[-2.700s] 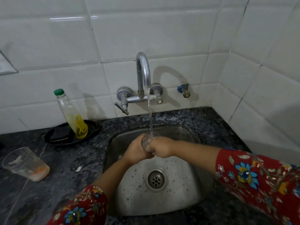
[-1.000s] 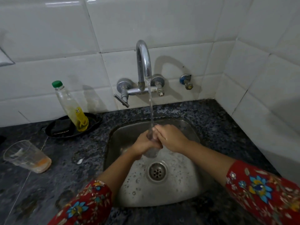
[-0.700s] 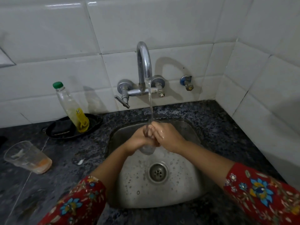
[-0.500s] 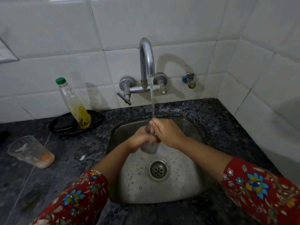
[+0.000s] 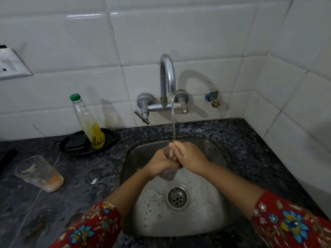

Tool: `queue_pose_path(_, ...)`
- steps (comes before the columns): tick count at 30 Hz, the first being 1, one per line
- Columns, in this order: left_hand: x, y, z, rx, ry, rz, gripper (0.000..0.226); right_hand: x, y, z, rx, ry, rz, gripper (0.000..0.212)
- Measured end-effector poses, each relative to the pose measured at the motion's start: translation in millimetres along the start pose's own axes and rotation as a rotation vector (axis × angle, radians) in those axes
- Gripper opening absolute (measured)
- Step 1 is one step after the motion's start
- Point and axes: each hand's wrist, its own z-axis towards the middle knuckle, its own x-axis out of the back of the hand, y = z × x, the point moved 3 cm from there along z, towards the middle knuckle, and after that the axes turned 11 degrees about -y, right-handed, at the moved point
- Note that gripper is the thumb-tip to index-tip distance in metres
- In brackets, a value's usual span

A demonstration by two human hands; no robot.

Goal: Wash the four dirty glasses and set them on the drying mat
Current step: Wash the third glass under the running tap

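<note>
No text, number or brand can be read anywhere in view. The bottle (image 5: pixel 83 114) has a yellow label (image 5: pixel 96 135) with a small dark mark near its top edge, too blurred to make out as letters or a logo. The wall plate (image 5: pixel 9 66) at the left edge shows no legible marking.

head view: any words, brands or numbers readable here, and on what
No text is readable.
The yellow label on the green-capped bottle: dark print, too blurred to read.
The dirty glass and the held glass: no print seen.
</note>
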Motion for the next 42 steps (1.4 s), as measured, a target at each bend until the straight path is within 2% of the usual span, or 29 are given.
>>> queue_pose_path(2, -5, -3, 3, -0.017, 0.192, 0.136, 0.043, -2, 1, 7, -0.106, -0.02, -0.039, 0.036)
queue_pose_path(4, -3, -3, 4, -0.036, 0.237, 0.191, 0.051, -1, 1, 7, -0.107, 0.027, -0.072, 0.038)
queue_pose_path(6, 3, 4, 2, -0.109, 0.085, 0.112, 0.04, 2, -3, 0, 0.008, 0.064, -0.029, 0.039)
queue_pose_path(8, 4, 17, -7, -0.17, -0.168, -0.022, 0.027, 5, -3, -8, 0.123, 0.059, 0.132, 0.035)
queue_pose_path(10, 4, 22, -11, -0.159, -0.308, -0.094, 0.024, 6, -3, -12, 0.187, 0.052, 0.178, 0.033)
queue_pose_path(11, 5, 21, -9, -0.141, -0.28, -0.081, 0.027, 5, -3, -12, 0.196, 0.051, 0.14, 0.035)
queue_pose_path(13, 2, 19, -5, -0.094, -0.102, 0.016, 0.035, 1, -2, -8, 0.154, 0.054, 0.062, 0.04)
queue_pose_path(16, -6, 21, -9, 0.026, 0.282, 0.394, 0.048, -4, -1, 0, 0.029, 0.092, 0.028, 0.042)
queue_pose_path(17, -6, 23, -11, 0.036, 0.34, 0.473, 0.046, -4, 0, 1, 0.017, 0.106, 0.042, 0.042)
queue_pose_path(18, -4, 25, -9, 0.012, 0.322, 0.468, 0.044, -3, 0, 1, 0.026, 0.114, 0.081, 0.04)
queue_pose_path(19, 0, 25, -7, -0.03, 0.226, 0.372, 0.043, -1, 0, -1, 0.056, 0.125, 0.143, 0.039)
queue_pose_path(22, 9, 29, -5, -0.106, -0.241, -0.04, 0.038, 3, 3, -9, 0.146, 0.141, 0.387, 0.034)
queue_pose_path(24, 11, 28, -7, -0.054, -0.372, -0.188, 0.03, 2, 2, -13, 0.159, 0.114, 0.421, 0.034)
queue_pose_path(26, 4, 25, -8, -0.001, -0.256, -0.148, 0.024, 2, 0, -11, 0.113, 0.094, 0.309, 0.033)
queue_pose_path(29, -3, 22, -5, 0.031, 0.179, 0.297, 0.034, 4, -3, 2, -0.005, 0.041, 0.118, 0.031)
queue_pose_path(30, -4, 23, -6, 0.007, 0.265, 0.358, 0.039, 4, -4, 3, -0.005, 0.044, 0.123, 0.032)
queue_pose_path(31, -3, 25, -5, -0.053, 0.24, 0.314, 0.041, 4, -4, 3, 0.021, 0.066, 0.141, 0.032)
queue_pose_path(33, 3, 33, -5, -0.153, -0.005, 0.091, 0.034, 7, -4, -3, 0.078, 0.103, 0.244, 0.033)
queue_pose_path(35, 9, 41, -9, -0.146, -0.232, -0.072, 0.027, 11, -3, -10, 0.115, 0.111, 0.366, 0.029)
queue_pose_path(36, 10, 40, -8, -0.121, -0.286, -0.099, 0.024, 11, -3, -12, 0.129, 0.117, 0.386, 0.027)
queue_pose_path(37, 9, 38, -6, -0.1, -0.279, -0.09, 0.021, 12, -3, -13, 0.117, 0.126, 0.365, 0.027)
queue_pose_path(39, 2, 34, -2, -0.032, -0.083, 0.114, 0.022, 10, -3, -3, -0.013, 0.098, 0.239, 0.03)
queue_pose_path(41, -7, 29, 0, 0.094, 0.157, 0.543, 0.046, 9, -4, 11, -0.225, -0.01, 0.176, 0.041)
queue_pose_path(42, -9, 29, -2, 0.126, 0.256, 0.67, 0.056, 9, -5, 13, -0.284, -0.052, 0.183, 0.044)
